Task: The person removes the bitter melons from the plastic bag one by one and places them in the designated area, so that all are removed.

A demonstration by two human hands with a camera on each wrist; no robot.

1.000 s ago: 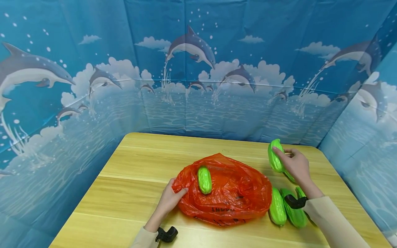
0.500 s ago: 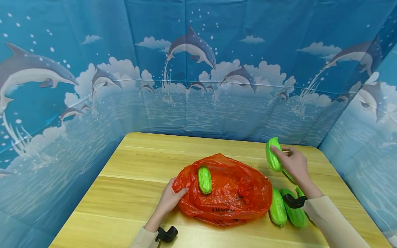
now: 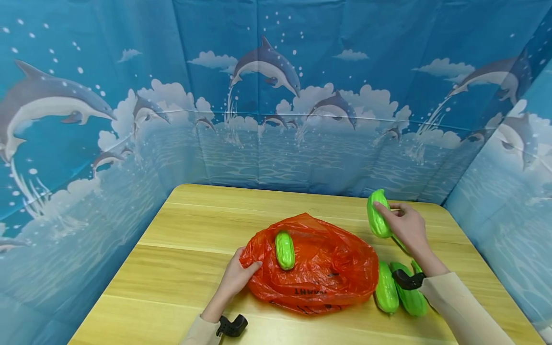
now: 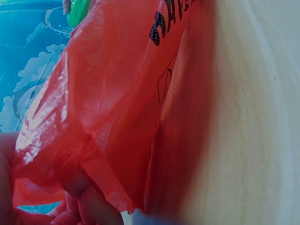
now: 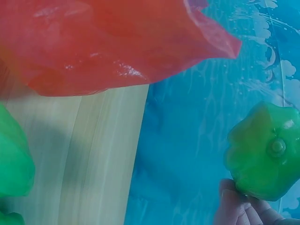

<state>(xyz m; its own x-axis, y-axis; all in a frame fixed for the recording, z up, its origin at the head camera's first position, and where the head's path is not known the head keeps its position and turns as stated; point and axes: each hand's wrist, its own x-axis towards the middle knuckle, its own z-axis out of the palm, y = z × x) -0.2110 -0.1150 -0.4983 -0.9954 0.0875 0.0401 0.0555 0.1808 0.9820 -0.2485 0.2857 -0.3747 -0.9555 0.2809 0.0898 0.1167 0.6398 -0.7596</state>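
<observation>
A red plastic bag lies spread with its mouth wide on the table. At its left edge my left hand pinches the rim; the left wrist view shows the thumb and curled fingers around the thin plastic. One light green ribbed gourd rests inside the bag. Above the table, beyond the bag's right side, my right hand holds another green ribbed gourd upright. Its ribbed end with a round nub shows in the right wrist view, above the fingertips.
Several more green gourds lie to the right of the bag, among them a pale gourd and a darker gourd, partly hidden by the right wrist. A blue dolphin-print curtain surrounds the wooden table.
My right hand has shifted slightly left and up with the gourd in its grip. The left hand and the bag have stayed in place.
</observation>
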